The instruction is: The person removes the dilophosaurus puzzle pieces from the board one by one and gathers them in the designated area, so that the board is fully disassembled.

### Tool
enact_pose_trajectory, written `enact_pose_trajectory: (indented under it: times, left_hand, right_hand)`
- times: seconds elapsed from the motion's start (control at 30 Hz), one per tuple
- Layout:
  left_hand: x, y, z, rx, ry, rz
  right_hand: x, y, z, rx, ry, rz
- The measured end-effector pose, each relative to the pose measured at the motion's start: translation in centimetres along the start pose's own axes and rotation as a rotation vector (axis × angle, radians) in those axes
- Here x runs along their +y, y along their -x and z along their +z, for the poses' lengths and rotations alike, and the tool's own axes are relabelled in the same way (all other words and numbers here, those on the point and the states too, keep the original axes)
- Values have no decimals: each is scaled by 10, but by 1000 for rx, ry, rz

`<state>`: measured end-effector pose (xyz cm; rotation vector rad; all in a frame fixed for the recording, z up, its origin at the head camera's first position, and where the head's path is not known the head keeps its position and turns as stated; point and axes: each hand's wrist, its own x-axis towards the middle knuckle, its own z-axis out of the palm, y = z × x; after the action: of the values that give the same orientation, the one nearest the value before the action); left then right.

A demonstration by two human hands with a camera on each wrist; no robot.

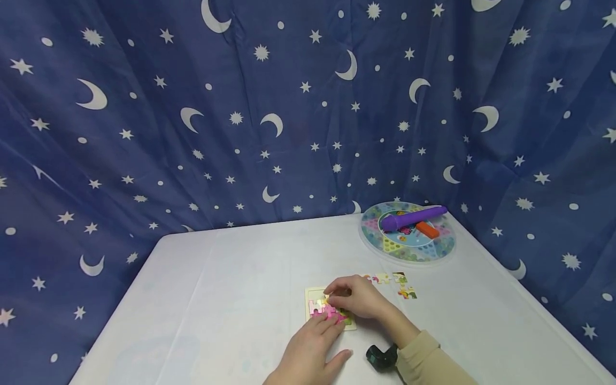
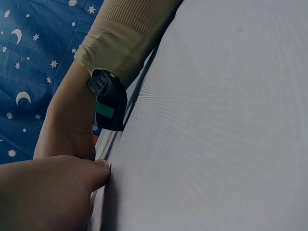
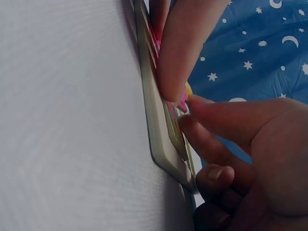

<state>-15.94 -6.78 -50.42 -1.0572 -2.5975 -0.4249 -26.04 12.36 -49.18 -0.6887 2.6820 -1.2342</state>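
Observation:
A small jigsaw puzzle in a cream tray (image 1: 314, 292) lies on the table, with pink, white and green pieces fitted in its lower part. My right hand (image 1: 360, 297) is over the tray's right side. Between thumb and fingertip it pinches a pink and yellow puzzle piece (image 3: 183, 102), close over the puzzle. Flat fingers of my left hand (image 1: 310, 345) rest on the near edge of the puzzle, thumb spread out to the right. In the right wrist view, a left-hand finger (image 3: 180, 53) reaches down right beside the pinched piece.
Loose puzzle pieces (image 1: 383, 278) lie behind the right hand, another piece (image 1: 407, 292) farther right. At the back right, a round game board (image 1: 375, 243) carries a purple stick-like object (image 1: 414, 218) and an orange block (image 1: 427, 230). A dark wrist camera (image 1: 382, 357) sits at the right cuff.

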Motion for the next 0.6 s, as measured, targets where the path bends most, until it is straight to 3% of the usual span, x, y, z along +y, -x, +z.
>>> enact_pose_trajectory:
  times: [0.13,0.3,0.6]
  left_hand:
    - [-1,-2,1,44,-12,22]
    - [-2,-3,2,39,-12,21]
    - [-1,-2,1,43,-8,22]
  right_hand:
    - [2,0,-3,-15,-45,-10]
    - [1,2,-5,-25,-100,-2]
    - [0,16,-17,129,-103,40]
